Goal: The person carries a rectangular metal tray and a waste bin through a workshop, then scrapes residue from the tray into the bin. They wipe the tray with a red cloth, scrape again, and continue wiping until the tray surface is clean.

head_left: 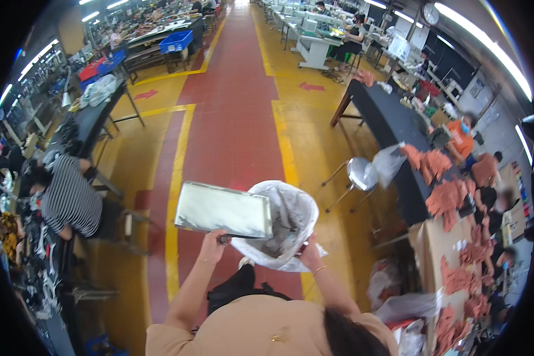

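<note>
My left hand [211, 247] is closed on the near edge of a rectangular metal pan [222, 209] with a pale, smudged face and a raised rim; a small dark part shows at the fingers. The pan is tilted, and its right end overlaps the left side of a waste bin [304, 202] lined with a whitish plastic bag. Greyish scraps [286, 232] lie inside the liner. At the bin's near right side, my right hand [310, 254] is closed on the rim, a loose fold of plastic beside it. The bin hangs or stands in front of my legs; its base is hidden.
A red walkway [228, 130] with yellow lines runs ahead. To the right are a round metal stool [362, 173] and a long table [391, 121] with reddish-orange pieces. A worker in a striped shirt [74, 196] sits at the left bench. Other people work along the right.
</note>
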Tool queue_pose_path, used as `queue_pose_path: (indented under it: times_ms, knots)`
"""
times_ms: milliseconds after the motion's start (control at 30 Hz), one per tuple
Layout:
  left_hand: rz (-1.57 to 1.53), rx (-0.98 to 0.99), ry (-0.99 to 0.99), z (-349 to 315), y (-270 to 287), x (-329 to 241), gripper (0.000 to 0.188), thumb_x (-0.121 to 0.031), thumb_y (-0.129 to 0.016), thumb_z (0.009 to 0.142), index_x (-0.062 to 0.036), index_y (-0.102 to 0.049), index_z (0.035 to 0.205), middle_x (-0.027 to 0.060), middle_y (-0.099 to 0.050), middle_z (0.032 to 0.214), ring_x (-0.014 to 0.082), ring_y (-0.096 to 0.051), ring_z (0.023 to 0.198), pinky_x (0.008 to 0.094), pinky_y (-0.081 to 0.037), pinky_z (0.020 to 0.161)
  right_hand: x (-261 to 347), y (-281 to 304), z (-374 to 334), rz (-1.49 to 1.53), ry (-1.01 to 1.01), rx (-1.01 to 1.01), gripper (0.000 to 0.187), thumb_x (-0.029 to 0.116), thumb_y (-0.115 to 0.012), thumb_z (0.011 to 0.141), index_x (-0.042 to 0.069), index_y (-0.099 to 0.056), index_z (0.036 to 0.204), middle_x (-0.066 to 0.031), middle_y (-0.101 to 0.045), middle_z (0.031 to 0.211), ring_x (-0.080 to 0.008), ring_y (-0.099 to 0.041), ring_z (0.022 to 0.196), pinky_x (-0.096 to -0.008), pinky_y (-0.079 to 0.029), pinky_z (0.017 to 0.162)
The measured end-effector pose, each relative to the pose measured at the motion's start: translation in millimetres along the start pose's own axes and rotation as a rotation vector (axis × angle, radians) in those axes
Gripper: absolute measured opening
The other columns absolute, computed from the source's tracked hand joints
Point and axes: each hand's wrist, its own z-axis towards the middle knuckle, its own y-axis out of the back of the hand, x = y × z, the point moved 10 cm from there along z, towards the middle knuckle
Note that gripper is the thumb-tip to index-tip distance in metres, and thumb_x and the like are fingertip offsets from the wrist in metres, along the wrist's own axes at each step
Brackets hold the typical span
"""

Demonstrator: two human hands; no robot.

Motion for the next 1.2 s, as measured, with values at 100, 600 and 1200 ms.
queue_pose_path:
  times_ms: [100,600,1200]
  knots:
    - [-0.017,-0.023,0.062,105,-56,-24,0.005,-0.009,-0.059,0.081,-0.0053,-0.059,0.078,0.0069,-0.062,0.074,0.0216,-0.064,0.071,0.0377,-0.053,0.071,75,-17,73,0.043,0.008,-0.090,0.079,0.076,-0.024,0.088,0.018,-0.038,0.140,-0.0140,-0.061,0.106,-0.0274,-0.058,0.093,-0.0534,-0.044,0.092]
    - [0.038,0.081,0.174,609,-337,-190,0.004,-0.009,-0.060,0.079,-0.0050,-0.058,0.078,0.0073,-0.060,0.076,0.0245,-0.061,0.075,0.0407,-0.049,0.077,419,-117,493,0.175,0.002,-0.062,0.086,0.078,-0.026,0.087,0.010,-0.040,0.136,-0.0160,-0.054,0.105,-0.0286,-0.053,0.093,-0.0527,-0.041,0.096]
    - [0.251,0.295,0.253,1230,-703,-243,0.005,-0.008,-0.063,0.079,-0.0036,-0.062,0.078,0.0068,-0.061,0.077,0.0190,-0.059,0.072,0.0350,-0.051,0.069,874,-116,926,0.375,0.173,-0.175,0.093,0.077,-0.026,0.088,0.005,-0.030,0.146,-0.0219,-0.041,0.140,-0.0367,-0.040,0.128,-0.0523,-0.030,0.108]
